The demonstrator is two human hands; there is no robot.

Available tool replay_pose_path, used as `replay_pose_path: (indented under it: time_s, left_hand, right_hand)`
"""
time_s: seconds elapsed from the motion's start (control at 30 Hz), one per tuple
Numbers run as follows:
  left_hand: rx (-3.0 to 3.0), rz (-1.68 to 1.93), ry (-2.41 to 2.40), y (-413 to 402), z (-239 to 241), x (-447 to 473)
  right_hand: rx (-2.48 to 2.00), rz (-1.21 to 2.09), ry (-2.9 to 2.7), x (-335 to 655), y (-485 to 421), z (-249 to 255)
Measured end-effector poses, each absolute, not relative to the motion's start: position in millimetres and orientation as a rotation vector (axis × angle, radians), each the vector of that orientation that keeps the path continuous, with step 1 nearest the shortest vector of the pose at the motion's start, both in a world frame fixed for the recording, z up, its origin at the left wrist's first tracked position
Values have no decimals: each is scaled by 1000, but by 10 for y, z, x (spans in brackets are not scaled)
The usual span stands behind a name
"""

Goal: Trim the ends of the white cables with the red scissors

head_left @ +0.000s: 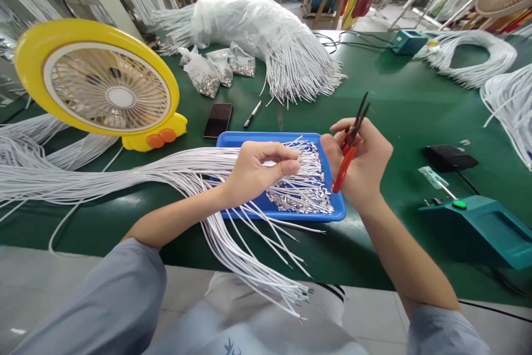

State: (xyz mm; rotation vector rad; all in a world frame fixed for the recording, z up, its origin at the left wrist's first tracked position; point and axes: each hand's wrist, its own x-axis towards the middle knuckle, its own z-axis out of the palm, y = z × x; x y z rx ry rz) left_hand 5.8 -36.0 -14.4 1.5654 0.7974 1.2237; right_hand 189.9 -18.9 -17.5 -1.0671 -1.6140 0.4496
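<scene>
My left hand (266, 169) is closed in a pinch over the blue tray (282, 215). A small pale tip, seemingly the end of a white cable, pokes out between thumb and forefinger. In my right hand (366, 155) are red-handled needle-nose pliers (349, 158), their dark jaws pointing up and slightly apart. That hand is just right of the tray. White cables (195, 161) run from the left under my left hand into the tray, many with metal ends. Loose small metal terminals (291, 201) lie in the tray. Another bunch of cable ends (257, 272) hangs over the table's front edge.
A yellow fan (166, 83) stands at left. Behind the tray lie a phone (218, 120), a pen (252, 114), bags of metal parts (203, 75) and a plastic-wrapped cable bundle (245, 22). At right are a teal machine (477, 227), a black box (451, 158) and coiled cables (469, 70).
</scene>
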Motion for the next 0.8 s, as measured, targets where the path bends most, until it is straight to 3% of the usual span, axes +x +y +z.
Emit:
replay_pose_path:
  time_s: [0.17,0.4,0.8]
  left_hand:
    - [1504,1187,790,-367,-125,64]
    - [1490,1175,765,-368,-125,60]
    - [1354,1063,685,-359,-157,79]
  right_hand:
    - [-1106,511,-1621,1948,-96,-199]
    - [-872,836,-1552,1842,-366,-88]
    - [-826,944,-1585,1817,-401,-66]
